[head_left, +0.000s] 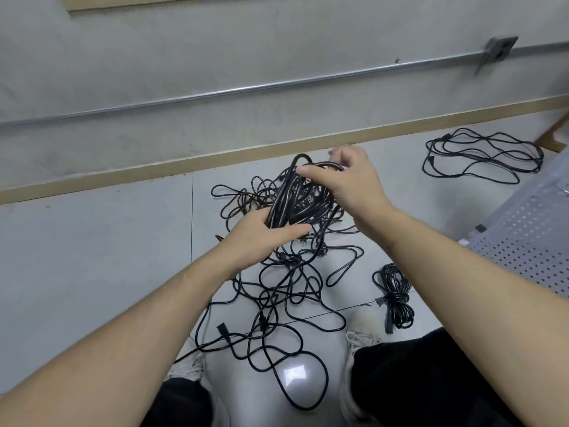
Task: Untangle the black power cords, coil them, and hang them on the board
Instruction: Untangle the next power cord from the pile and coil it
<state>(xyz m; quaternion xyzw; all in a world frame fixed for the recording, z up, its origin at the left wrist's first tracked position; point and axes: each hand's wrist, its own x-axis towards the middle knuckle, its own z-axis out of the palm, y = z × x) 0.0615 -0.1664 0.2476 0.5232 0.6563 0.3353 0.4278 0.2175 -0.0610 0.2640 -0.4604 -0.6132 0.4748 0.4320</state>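
A coil of black power cord [297, 198] hangs in the air in front of me. My left hand [258, 238] grips the coil's lower end, thumb across the strands. My right hand [348, 177] pinches a loop at the coil's top. Below them a tangle of black cords [286, 291] sprawls over the grey floor, with plugs showing near my feet. A tied cord bundle [394, 295] lies to the right of the tangle. Another loose cord [483, 155] lies spread out at the far right by the wall.
A white perforated board [529, 241] lies at the right edge. A wooden baseboard [154, 171] runs along the grey wall, with a metal conduit [246, 87] and an outlet box [498, 50] above. My shoes [363, 337] and dark trousers flank the tangle.
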